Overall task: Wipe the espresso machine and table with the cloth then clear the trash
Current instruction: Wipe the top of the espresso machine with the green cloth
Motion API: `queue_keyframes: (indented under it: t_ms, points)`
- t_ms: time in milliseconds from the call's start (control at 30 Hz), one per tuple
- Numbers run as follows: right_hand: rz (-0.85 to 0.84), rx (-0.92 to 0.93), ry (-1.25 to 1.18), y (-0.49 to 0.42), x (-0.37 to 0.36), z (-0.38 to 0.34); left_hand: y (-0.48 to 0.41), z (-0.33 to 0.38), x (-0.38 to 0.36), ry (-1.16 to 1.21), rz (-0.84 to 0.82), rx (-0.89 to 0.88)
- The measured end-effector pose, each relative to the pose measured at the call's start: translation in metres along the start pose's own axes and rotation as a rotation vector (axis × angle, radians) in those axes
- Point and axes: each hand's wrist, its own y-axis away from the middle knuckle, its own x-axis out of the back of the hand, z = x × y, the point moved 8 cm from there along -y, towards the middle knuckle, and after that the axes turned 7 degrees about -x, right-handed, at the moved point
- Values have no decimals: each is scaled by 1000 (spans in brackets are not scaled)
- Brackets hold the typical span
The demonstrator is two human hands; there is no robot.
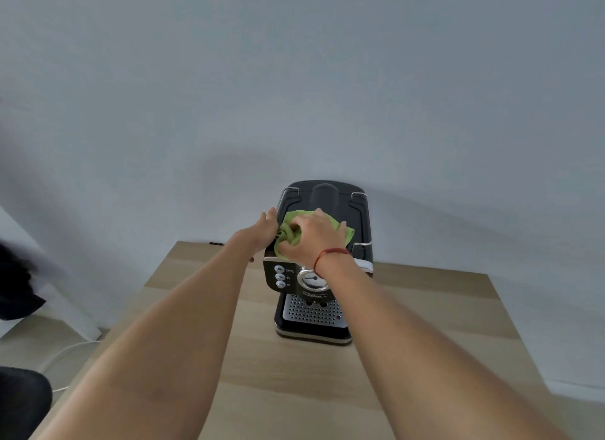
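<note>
Just right of the frame's centre, a black espresso machine (322,269) stands upright on a light wooden tabletop (248,367), its back close to the pale wall (294,79) and its front facing the camera. Its long axis runs from the wall toward the viewer, so the perforated metal drip tray (312,312) sits at the lower end of it in the frame, with a round gauge (312,280) and three small buttons (280,277) above that. On the machine's flat top, toward its left front part, lies a bunched green cloth (291,231). The right hand (314,240), with a thin red cord (322,259) round its wrist, lies palm down over the cloth with the fingers curled loosely into the fabric, pressing it against the top; the cloth shows beyond the fingertips at upper right and under the thumb side at left. The left hand (262,231) reaches to the machine's upper left edge, fingers bent and touching the side of the housing next to the cloth; whether it grips the edge or only rests there cannot be told. Both bare forearms run up from the lower edge of the frame. At lower left, off the tabletop, a white cable (65,351) lies on the floor beside a dark object (23,403).
</note>
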Motion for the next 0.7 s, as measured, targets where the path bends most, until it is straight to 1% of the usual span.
queue_keyframes:
  t_ms: [100,233,367,433,533,567,633,667,700]
  points:
    - [29,-4,50,1,-10,-12,3,0,-1,28,2,13]
    - [78,95,83,3,-1,-22,11,2,-2,75,-9,11]
    - [-30,156,-6,-1,8,-3,15,1,0,30,-18,22]
    - [-51,138,-57,-6,13,11,20,6,2,21,-16,10]
    - [-8,38,-168,-20,23,40,25,8,1,8,-11,9]
    - [-21,35,-172,-23,22,42,24,9,1,0,-7,9]
    - [-94,100,-82,-25,8,28,20,7,2,14,-2,8]
    - [-104,135,-13,-23,-1,17,19,5,1,36,-4,6]
    - [-76,165,46,-21,-7,7,18,5,0,75,2,-5]
